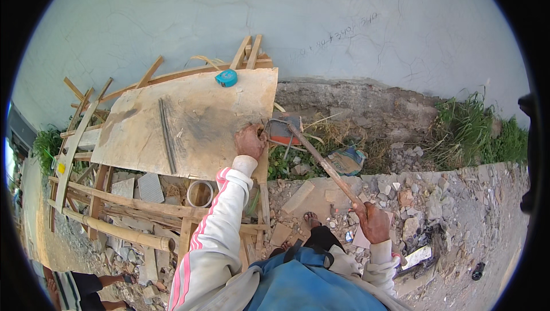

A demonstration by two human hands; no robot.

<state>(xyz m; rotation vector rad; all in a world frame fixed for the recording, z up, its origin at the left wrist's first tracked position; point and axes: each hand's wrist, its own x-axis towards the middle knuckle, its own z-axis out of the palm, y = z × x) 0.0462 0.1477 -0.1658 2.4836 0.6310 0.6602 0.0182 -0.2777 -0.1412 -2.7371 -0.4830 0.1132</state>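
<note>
Brown pole [323, 165] runs from near desk [126, 139] edge to ~4-5 o'clock; R hand [375, 223] wrapped round low end, prob for leverage. L hand [250, 141] curled at edge, can't tell on what.

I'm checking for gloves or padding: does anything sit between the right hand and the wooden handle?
Nothing visible does: the bare right hand closes directly around the lower part of the wooden handle.

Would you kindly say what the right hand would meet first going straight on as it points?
Probably the bag, though depth is unclear: the right hand may pass above it toward the wall.
</note>
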